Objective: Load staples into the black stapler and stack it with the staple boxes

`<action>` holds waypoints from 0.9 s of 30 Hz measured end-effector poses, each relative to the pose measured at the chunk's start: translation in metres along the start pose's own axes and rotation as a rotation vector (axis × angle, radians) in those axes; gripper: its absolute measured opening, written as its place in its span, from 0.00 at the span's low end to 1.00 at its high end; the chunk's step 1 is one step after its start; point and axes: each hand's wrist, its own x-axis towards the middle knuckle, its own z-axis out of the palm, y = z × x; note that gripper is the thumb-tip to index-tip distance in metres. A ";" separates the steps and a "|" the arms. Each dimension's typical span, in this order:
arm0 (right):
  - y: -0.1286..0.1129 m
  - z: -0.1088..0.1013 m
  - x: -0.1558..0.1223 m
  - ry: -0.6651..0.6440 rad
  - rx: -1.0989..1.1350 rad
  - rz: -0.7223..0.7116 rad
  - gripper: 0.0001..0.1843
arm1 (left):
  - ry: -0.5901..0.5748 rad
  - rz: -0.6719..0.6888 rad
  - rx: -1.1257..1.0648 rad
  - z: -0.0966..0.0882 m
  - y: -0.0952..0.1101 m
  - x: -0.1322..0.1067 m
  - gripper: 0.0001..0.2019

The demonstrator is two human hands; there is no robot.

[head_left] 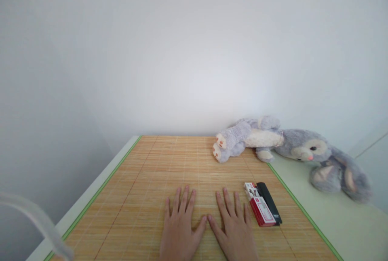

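My left hand (pixel 178 224) lies flat on the bamboo mat (pixel 142 180), palm down, fingers spread and holding nothing. Beside it my right hand (pixel 235 224) rests the same way, and the two thumbs nearly touch. Just right of my right hand lies a small red and white box (pixel 260 209) with a black flat object (pixel 270 204) along its far side; my little finger is close to the box but apart from it.
A grey plush rabbit (pixel 291 148) lies on its side at the back right, partly on the mat and partly on the pale table (pixel 339 220). White walls close off the back and left. A blurred pale strap (pixel 36 220) crosses the lower left corner.
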 end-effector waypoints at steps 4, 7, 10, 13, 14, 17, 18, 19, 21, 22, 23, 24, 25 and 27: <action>0.001 0.000 0.001 -0.003 0.007 0.001 0.40 | 0.003 0.001 0.008 0.001 0.000 0.000 0.35; 0.001 0.000 0.001 -0.003 0.009 0.008 0.40 | -0.009 -0.003 0.006 0.000 0.000 0.001 0.36; 0.001 0.000 0.001 -0.006 0.014 0.010 0.41 | -0.016 -0.010 0.005 0.000 0.000 0.001 0.36; 0.001 0.001 0.001 0.004 0.016 0.009 0.41 | -0.019 -0.008 0.010 0.000 -0.001 0.002 0.36; 0.001 0.001 0.000 0.008 0.017 0.009 0.40 | -0.021 -0.006 0.011 0.000 -0.001 0.002 0.36; 0.001 0.001 0.000 0.012 0.016 0.005 0.40 | -0.023 -0.003 0.009 0.001 -0.002 0.002 0.36; 0.001 0.001 0.000 0.011 0.015 0.005 0.40 | -0.023 -0.003 0.006 0.001 -0.002 0.002 0.36; 0.001 0.001 0.001 0.010 0.014 0.005 0.41 | -0.023 -0.004 0.003 0.001 -0.002 0.002 0.36; 0.001 0.001 0.001 0.005 0.011 0.007 0.41 | -0.023 -0.008 -0.003 0.001 -0.002 0.002 0.36; 0.001 0.001 0.001 0.002 0.009 0.009 0.41 | -0.024 -0.009 -0.004 0.000 -0.002 0.001 0.36; 0.001 0.001 0.001 -0.002 0.008 0.011 0.41 | -0.024 -0.008 -0.004 0.000 -0.002 0.001 0.36; 0.001 0.000 0.001 -0.005 0.007 0.012 0.41 | -0.023 -0.006 -0.004 0.000 -0.002 0.001 0.36; 0.001 0.000 0.001 -0.007 0.006 0.012 0.41 | -0.022 -0.004 -0.004 0.001 -0.003 0.001 0.36; 0.001 0.000 0.001 -0.005 0.006 0.011 0.41 | -0.021 -0.003 -0.003 0.001 -0.003 0.002 0.36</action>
